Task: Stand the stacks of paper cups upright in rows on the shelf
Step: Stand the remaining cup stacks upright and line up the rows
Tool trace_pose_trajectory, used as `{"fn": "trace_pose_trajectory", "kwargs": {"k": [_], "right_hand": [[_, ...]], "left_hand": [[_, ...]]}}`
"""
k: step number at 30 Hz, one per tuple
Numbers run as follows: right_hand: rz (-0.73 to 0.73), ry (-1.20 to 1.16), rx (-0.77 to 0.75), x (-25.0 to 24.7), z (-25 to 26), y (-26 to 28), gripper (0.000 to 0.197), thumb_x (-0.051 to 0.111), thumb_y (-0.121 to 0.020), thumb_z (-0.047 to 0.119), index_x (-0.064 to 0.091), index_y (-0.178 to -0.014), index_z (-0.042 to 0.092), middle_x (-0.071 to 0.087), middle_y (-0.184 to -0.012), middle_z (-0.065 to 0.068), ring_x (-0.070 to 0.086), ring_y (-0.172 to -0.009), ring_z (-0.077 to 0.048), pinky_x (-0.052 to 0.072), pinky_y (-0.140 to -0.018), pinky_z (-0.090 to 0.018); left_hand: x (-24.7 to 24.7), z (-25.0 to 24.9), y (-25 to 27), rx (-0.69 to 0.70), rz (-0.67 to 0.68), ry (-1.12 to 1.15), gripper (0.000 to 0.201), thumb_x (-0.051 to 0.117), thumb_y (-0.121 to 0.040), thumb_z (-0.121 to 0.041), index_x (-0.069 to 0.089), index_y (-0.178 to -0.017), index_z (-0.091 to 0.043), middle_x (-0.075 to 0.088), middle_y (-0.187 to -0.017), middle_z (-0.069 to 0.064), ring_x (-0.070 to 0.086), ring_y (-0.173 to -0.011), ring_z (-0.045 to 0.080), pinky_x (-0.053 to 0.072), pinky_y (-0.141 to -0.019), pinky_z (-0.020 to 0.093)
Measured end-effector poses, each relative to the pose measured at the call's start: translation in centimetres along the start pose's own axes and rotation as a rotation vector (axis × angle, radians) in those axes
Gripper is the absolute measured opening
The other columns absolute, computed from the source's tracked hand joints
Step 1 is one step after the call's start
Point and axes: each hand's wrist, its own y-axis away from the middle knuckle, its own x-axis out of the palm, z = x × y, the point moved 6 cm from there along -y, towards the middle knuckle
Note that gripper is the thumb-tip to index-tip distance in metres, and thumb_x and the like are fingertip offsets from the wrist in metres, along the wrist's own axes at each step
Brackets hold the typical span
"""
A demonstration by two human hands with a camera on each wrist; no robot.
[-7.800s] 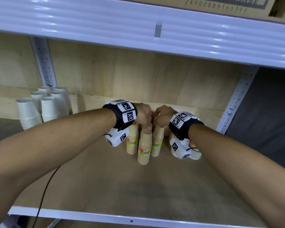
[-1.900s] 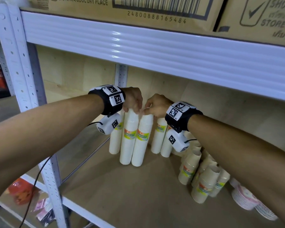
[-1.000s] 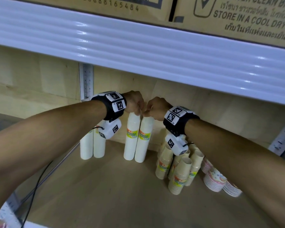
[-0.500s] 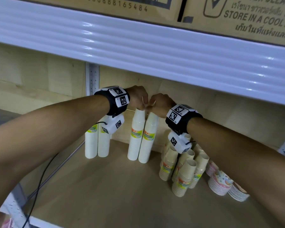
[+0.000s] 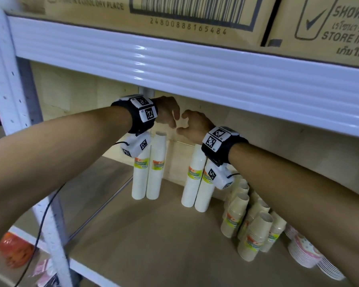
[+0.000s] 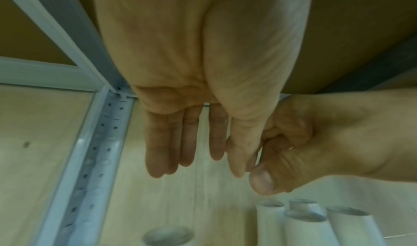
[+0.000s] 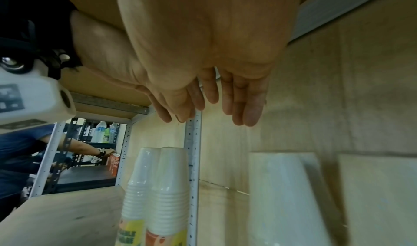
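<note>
Two pairs of tall white paper cup stacks stand upright at the back of the wooden shelf: the left pair and the right pair. Both my hands hover just above them and hold nothing. My left hand hangs with straight fingers over the open cup tops. My right hand is beside it, its fingers straight too, above the white stacks. Shorter brown cup stacks stand clustered to the right.
The white beam of the upper shelf runs close above my hands, with cardboard boxes on it. Patterned paper plates sit at the far right. A white upright post stands left. Another person reaches into a neighbouring shelf.
Both hands have let go of the tops of the right pair of white stacks and lifted slightly. That pair now stands free beside the left pair.
</note>
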Motion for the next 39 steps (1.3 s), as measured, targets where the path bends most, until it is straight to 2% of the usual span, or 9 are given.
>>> {"fn": "trace_pose_trajectory", "kwargs": {"k": [2,4,7,9,14,18,21,26,39], "right_hand": [[0.043,0.015,-0.011,0.9,1.0,-0.3,0.066,0.064,-0.088,0.040,0.040,-0.145,0.018,0.045,-0.145,-0.007,0.047,-0.130,-0.023,0.042,-0.102,-0.031],[0.082,0.014,-0.027,1.7,2.0,-0.6,0.069,0.063,-0.089,0.040,0.036,-0.148,0.016,0.040,-0.148,-0.007,0.044,-0.133,-0.023,0.041,-0.104,-0.031],[0.123,-0.002,-0.046,3.0,3.2,-0.7,0.073,0.064,-0.089,0.040,0.033,-0.150,0.014,0.037,-0.151,-0.007,0.041,-0.136,-0.023,0.040,-0.106,-0.030],[0.146,-0.005,-0.059,4.0,3.9,-0.8,0.075,0.065,-0.088,0.039,0.033,-0.150,0.013,0.038,-0.152,-0.008,0.041,-0.136,-0.023,0.040,-0.106,-0.030],[0.203,-0.037,-0.067,6.1,5.1,-0.8,0.066,0.067,-0.087,0.029,0.041,-0.144,0.008,0.051,-0.142,-0.007,0.052,-0.127,-0.022,0.046,-0.100,-0.033],[0.243,0.001,-0.076,7.6,5.5,-0.9,0.054,0.061,-0.091,0.025,0.046,-0.140,0.008,0.052,-0.141,-0.009,0.053,-0.124,-0.024,0.047,-0.098,-0.032],[0.229,0.027,-0.087,7.9,5.6,-0.9,0.047,0.056,-0.094,0.018,0.047,-0.138,0.007,0.052,-0.138,-0.012,0.053,-0.122,-0.028,0.047,-0.100,-0.037],[0.206,0.048,-0.097,7.6,5.6,-0.9,0.039,0.052,-0.094,0.009,0.051,-0.132,0.004,0.057,-0.131,-0.014,0.056,-0.116,-0.030,0.048,-0.097,-0.039],[0.230,0.039,-0.106,5.3,5.2,1.3,0.040,0.058,-0.090,0.011,0.054,-0.130,0.010,0.057,-0.129,-0.010,0.056,-0.115,-0.028,0.047,-0.090,-0.031]], "left_hand": [[0.1,1.5,0.2,-0.023,0.005,0.020,0.039,0.073,-0.086,-0.027,0.062,-0.124,-0.021,0.046,-0.096,-0.008,0.049,-0.094,0.016,0.041,-0.077,0.027],[0.3,3.0,0.4,-0.042,0.010,0.018,0.042,0.073,-0.086,-0.024,0.062,-0.126,-0.019,0.044,-0.088,-0.010,0.047,-0.093,0.014,0.038,-0.076,0.025],[0.9,4.8,0.8,-0.066,0.022,-0.034,0.045,0.072,-0.087,-0.024,0.061,-0.130,-0.015,0.052,-0.121,0.000,0.051,-0.113,0.020,0.041,-0.085,0.025],[1.4,5.6,1.2,-0.082,0.029,-0.070,0.045,0.065,-0.093,-0.028,0.058,-0.134,-0.010,0.047,-0.139,0.006,0.046,-0.127,0.022,0.039,-0.093,0.025],[3.4,7.9,1.4,-0.134,0.039,-0.007,0.053,0.069,-0.090,-0.028,0.053,-0.138,-0.014,0.040,-0.146,0.004,0.041,-0.133,0.021,0.037,-0.100,0.027],[4.9,8.3,1.6,-0.123,0.057,0.048,0.054,0.068,-0.090,-0.027,0.052,-0.140,-0.012,0.042,-0.145,0.005,0.043,-0.131,0.023,0.039,-0.101,0.029],[5.2,8.5,1.8,-0.109,0.035,0.076,0.048,0.068,-0.090,-0.020,0.055,-0.135,-0.010,0.046,-0.141,0.006,0.048,-0.125,0.023,0.042,-0.093,0.027],[5.3,8.4,1.9,-0.096,0.067,0.154,0.042,0.070,-0.086,-0.011,0.060,-0.127,-0.006,0.056,-0.130,0.011,0.057,-0.091,0.019,0.049,-0.058,0.021],[4.5,5.9,2.9,-0.056,0.165,0.140,0.039,0.075,-0.081,-0.006,0.064,-0.119,-0.006,0.058,-0.123,0.016,0.061,-0.088,0.025,0.052,-0.058,0.025]]}}
